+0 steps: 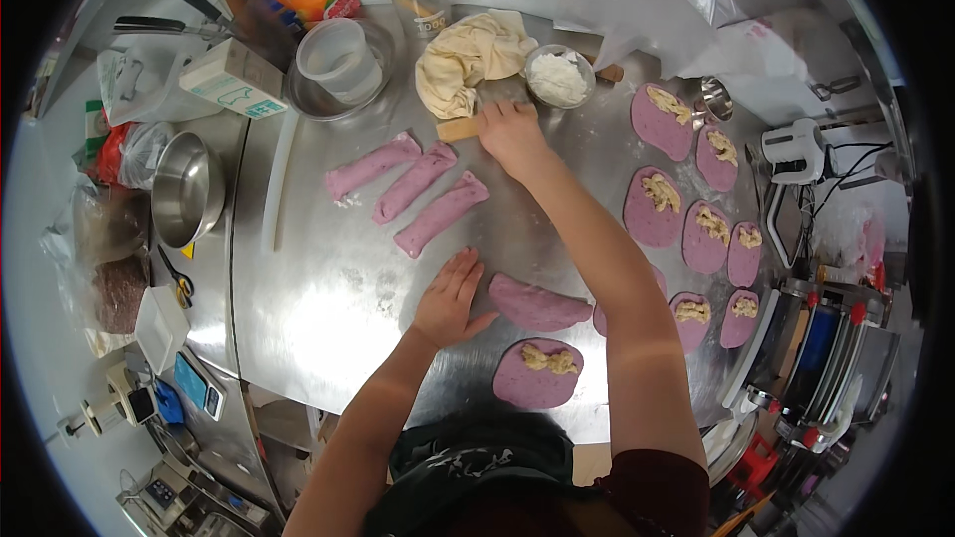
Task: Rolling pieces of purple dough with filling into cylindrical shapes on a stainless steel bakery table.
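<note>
Beside the right hand (512, 134) — bowl (558, 77) of flour

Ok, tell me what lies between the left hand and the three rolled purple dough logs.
Head view: only bare steel table between the left hand and the dough logs.

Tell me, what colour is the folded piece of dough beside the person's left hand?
The folded dough is pinkish purple, seen clearly in the head view.

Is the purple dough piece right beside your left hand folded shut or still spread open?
Folded shut: the purple dough piece by the left hand is a closed half-moon showing no filling, unlike the open round below it.
</note>
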A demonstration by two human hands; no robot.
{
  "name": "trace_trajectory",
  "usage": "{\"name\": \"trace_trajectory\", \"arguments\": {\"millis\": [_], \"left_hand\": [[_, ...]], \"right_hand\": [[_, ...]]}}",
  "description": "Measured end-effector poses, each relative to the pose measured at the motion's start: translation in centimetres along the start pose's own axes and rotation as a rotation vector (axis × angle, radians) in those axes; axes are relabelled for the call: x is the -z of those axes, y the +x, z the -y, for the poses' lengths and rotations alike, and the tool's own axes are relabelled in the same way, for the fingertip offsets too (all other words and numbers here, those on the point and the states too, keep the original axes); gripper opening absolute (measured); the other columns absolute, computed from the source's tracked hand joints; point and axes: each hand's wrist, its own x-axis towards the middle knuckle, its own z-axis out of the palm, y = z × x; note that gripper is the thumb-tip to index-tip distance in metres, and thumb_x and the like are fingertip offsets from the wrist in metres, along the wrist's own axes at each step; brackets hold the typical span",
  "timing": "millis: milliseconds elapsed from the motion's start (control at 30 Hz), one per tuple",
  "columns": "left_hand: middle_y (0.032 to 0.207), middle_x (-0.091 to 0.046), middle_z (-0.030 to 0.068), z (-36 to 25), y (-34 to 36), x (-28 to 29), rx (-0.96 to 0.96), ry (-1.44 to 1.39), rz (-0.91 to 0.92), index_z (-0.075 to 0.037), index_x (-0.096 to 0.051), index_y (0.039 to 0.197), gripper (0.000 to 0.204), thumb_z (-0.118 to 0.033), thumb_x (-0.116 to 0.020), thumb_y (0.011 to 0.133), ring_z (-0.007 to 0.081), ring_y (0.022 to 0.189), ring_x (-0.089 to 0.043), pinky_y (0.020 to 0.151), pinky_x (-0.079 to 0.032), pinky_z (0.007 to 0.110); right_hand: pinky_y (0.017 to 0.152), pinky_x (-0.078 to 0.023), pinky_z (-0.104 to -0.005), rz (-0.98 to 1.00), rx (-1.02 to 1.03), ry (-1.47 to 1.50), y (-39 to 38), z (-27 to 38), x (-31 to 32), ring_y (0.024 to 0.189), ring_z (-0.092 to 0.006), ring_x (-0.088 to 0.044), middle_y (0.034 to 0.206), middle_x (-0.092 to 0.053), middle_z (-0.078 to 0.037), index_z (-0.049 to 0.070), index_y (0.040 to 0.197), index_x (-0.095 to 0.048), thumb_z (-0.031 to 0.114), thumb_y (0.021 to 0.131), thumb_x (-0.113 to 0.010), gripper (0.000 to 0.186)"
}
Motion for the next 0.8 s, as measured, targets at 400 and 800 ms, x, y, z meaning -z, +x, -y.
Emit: {"name": "trace_trajectory", "arguments": {"millis": [400,800], "left_hand": [[0.136,-0.042,0.0255,0.4,0.4,-0.2,-0.014,-0.009,-0.021,0.006,-0.045,0.126,0.074,-0.032,-0.075,0.070,0.0429,0.125,-0.042,0.104,-0.037,0.047],[0.135,-0.043,0.0243,0.3,0.5,-0.5,-0.043,0.057,-0.041,0.006,-0.048,0.123,0.072,-0.039,-0.073,0.073,0.0419,0.126,-0.042,0.104,-0.037,0.048]], "right_hand": [[0.063,-0.050,-0.0359,-0.007,-0.385,0.430,-12.5,0.0,15.3,0.078,-0.0261,-0.059,0.083,-0.056,-0.008,0.004,0.092,-0.061,0.007,0.073,-0.062,0.020],[0.073,-0.049,-0.0422,0.370,-0.709,0.850,-16.5,-1.1,14.3,0.089,-0.0358,-0.062,0.096,-0.063,-0.018,0.004,0.109,-0.057,0.014,0.079,-0.066,0.033]]}}
